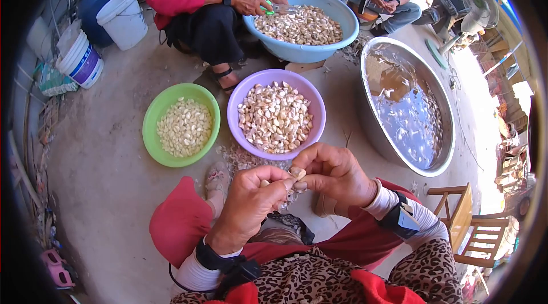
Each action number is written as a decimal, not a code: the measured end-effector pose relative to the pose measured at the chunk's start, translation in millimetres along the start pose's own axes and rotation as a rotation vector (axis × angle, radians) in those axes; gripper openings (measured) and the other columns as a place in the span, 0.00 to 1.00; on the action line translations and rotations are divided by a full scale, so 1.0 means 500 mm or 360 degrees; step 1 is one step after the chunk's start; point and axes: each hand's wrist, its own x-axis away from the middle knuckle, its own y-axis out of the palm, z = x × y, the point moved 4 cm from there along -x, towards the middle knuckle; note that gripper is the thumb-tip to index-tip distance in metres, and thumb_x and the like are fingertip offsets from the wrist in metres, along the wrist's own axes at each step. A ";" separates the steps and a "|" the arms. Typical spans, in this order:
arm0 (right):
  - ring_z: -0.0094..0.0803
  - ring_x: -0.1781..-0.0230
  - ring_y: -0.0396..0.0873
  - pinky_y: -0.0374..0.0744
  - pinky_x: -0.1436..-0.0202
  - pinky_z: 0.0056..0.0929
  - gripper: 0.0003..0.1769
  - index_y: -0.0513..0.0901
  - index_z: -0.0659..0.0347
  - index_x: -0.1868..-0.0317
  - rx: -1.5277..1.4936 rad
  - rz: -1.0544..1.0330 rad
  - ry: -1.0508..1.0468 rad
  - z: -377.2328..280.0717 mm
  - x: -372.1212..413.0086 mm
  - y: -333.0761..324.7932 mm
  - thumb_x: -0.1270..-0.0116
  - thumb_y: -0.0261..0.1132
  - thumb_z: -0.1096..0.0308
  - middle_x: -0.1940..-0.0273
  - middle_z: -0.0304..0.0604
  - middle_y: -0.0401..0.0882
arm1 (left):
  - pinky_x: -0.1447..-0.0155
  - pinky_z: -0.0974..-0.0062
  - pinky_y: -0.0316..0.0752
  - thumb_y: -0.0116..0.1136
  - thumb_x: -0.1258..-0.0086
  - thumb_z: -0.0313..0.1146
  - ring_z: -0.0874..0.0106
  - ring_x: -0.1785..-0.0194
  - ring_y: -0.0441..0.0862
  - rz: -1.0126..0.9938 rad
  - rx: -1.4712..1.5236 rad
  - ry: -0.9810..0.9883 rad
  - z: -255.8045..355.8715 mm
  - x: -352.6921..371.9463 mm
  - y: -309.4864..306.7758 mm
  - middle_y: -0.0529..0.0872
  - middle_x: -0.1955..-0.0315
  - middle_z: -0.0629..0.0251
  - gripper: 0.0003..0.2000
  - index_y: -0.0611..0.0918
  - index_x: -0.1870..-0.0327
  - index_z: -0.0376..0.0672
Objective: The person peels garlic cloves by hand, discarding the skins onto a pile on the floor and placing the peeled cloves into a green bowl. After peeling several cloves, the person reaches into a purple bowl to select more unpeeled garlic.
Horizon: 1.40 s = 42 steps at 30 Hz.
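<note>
Between the fingertips of both hands, above my lap, is a garlic clove [297,173]. My right hand [337,175] pinches it from the right with thumb and forefinger. The fingers of my left hand [251,201] are closed at its left side, and another pale clove shows between them. Just beyond my hands stands a purple basin [234,111] holding unpeeled cloves. To its left, a green basin [149,133] holds pale peeled cloves. Bits of papery skin lie on the floor between the basins and my feet.
A large metal tub [448,147] of water stands at the right. Beyond the basins, a person in pink works over a blue basin [348,24] of garlic. Another person sits behind it. White buckets [123,18] are at upper left, a fan [479,10] at upper right, a wooden chair [459,212] at lower right.
</note>
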 end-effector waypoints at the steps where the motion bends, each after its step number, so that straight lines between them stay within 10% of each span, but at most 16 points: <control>1: 0.24 0.57 0.80 0.79 0.54 0.22 0.14 0.74 0.65 0.51 -0.0054 -0.0039 0.0024 -0.001 -0.001 0.001 0.37 0.62 0.80 0.60 0.39 0.79 | 0.76 0.89 0.60 0.57 0.36 0.27 0.86 0.78 0.71 -0.0010 0.0003 0.0016 0.001 0.000 0.001 0.78 0.78 0.71 0.04 0.80 0.65 0.35; 15: 0.23 0.63 0.79 0.78 0.60 0.21 0.11 0.73 0.65 0.50 -0.0653 0.0156 0.0233 -0.008 0.009 -0.034 0.32 0.58 0.76 0.62 0.38 0.79 | 0.75 0.89 0.61 0.58 0.35 0.29 0.86 0.78 0.69 -0.0085 -0.0226 0.0073 0.005 -0.003 0.005 0.77 0.79 0.73 0.06 0.80 0.65 0.35; 42: 0.23 0.66 0.80 0.79 0.65 0.20 0.10 0.73 0.65 0.51 -0.0185 0.0025 0.0233 0.008 0.024 -0.009 0.32 0.58 0.77 0.61 0.41 0.80 | 0.76 0.89 0.63 0.57 0.32 0.28 0.89 0.77 0.70 0.0083 -0.0520 0.0517 0.009 -0.011 0.021 0.82 0.77 0.72 0.07 0.83 0.62 0.33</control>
